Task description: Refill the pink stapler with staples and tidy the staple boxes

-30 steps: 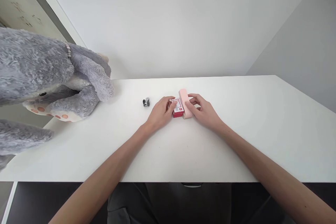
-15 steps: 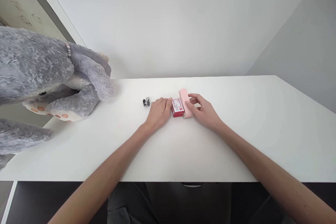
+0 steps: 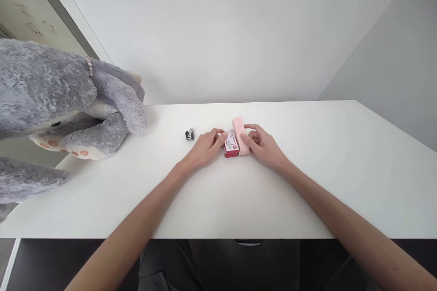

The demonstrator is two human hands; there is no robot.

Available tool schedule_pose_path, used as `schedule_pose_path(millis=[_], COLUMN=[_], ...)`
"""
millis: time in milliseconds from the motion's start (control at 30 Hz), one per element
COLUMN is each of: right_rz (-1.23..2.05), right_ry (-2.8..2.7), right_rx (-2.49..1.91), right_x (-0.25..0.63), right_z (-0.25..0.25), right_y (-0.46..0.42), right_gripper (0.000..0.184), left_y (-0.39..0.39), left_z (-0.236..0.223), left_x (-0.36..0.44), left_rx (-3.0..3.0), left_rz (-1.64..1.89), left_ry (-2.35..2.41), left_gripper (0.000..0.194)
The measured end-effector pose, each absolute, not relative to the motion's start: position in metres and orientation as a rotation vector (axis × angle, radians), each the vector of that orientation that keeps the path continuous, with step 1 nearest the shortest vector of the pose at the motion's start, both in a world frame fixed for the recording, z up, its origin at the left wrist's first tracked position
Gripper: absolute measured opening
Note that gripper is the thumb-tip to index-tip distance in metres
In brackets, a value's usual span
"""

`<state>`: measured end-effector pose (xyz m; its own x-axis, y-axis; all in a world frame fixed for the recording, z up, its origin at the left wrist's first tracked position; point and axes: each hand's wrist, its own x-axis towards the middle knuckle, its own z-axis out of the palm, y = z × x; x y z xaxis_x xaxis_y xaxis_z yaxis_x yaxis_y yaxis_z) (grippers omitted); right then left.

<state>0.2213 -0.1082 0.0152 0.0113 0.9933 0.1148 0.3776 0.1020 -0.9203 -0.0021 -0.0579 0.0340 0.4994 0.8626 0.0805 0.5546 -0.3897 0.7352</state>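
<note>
A small red box [image 3: 231,146] with a white label lies on the white table [image 3: 307,177], touching a pale pink stapler-like block [image 3: 239,135] on its right. My left hand [image 3: 204,147] rests on the table with curled fingertips against the box's left side. My right hand [image 3: 262,144] curls around the pink block from the right, thumb on its near end.
A small black and silver clip-like object [image 3: 190,134] lies left of my left hand. A large grey plush animal [image 3: 64,104] fills the table's left end. White walls stand behind and to the right.
My left hand slid off the top of the red box and now touches its left side. The right hand has shifted slightly closer around the pink block.
</note>
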Motion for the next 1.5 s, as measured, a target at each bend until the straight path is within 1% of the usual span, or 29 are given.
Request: schedule_pose_path(millis=[100, 233, 267, 400, 533, 733, 900, 1300, 1367, 1500], right_rz=[0.944, 0.981, 0.988, 1.005, 1.043, 1.072, 1.083, 1.086, 1.085, 1.088], right_ry=[-1.485, -1.455, -1.449, -1.439, -1.439, -1.440, -1.442, -1.442, -1.445, -1.446], right_rx=[-1.432, -1.448, -1.450, -1.458, -1.435, -1.418, -1.394, -1.412, -1.414, -1.421], right_x=[0.221, 0.220, 0.220, 0.220, 0.221, 0.222, 0.220, 0.219, 0.219, 0.219], right_z=[0.018, 0.020, 0.020, 0.021, 0.021, 0.018, 0.020, 0.022, 0.023, 0.023], right_y=[-0.109, -0.109, -0.109, -0.108, -0.107, -0.105, -0.106, -0.107, -0.107, -0.107], right_gripper=[0.053, 0.051, 0.050, 0.049, 0.048, 0.048, 0.046, 0.046, 0.047, 0.047], left_y=[-0.056, -0.050, -0.048, -0.042, -0.038, -0.040, -0.044, -0.047, -0.049, -0.049], left_z=[0.036, 0.039, 0.040, 0.043, 0.040, 0.034, 0.036, 0.037, 0.034, 0.030], left_x=[-0.010, -0.021, -0.023, -0.030, -0.031, -0.026, -0.023, -0.023, -0.023, -0.023], left_rx=[2.104, 2.169, 2.167, 2.115, 2.095, 2.145, 2.192, 2.176, 2.156, 2.192], left_rz=[0.546, 0.482, 0.458, 0.391, 0.405, 0.497, 0.507, 0.549, 0.590, 0.828], left_ry=[1.098, 0.989, 0.970, 0.939, 0.937, 0.933, 0.952, 0.981, 0.985, 1.073], left_gripper=[0.054, 0.075, 0.077, 0.079, 0.081, 0.076, 0.072, 0.074, 0.070, 0.045])
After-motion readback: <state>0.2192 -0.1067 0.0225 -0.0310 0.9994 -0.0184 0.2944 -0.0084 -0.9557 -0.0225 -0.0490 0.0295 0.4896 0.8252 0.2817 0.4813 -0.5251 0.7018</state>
